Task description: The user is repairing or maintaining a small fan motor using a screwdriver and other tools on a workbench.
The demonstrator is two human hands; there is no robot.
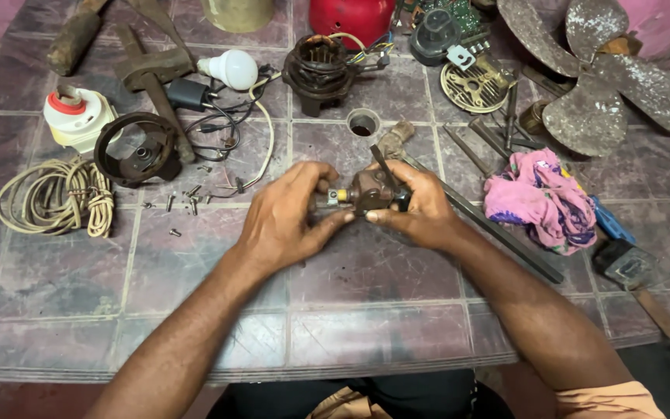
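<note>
Head view looks straight down on my two hands meeting over the middle of the tiled table [366,271]. Between them I hold a small brown motor part [369,190] with a short shaft, its long axis running left to right, level with the table edge. My left hand [288,221] is closed around the shaft end, thumb and fingers pinching it from that side. My right hand [420,203] grips the body from the other side and also pins a thin dark tool [384,167] that slants up and away from the part. Both hands touch the part, neither nearer than the other. Loose screws [184,203] lie left of my left hand, a pink rag [540,198] right of my right, a fan blade [606,70] beyond it.
</note>
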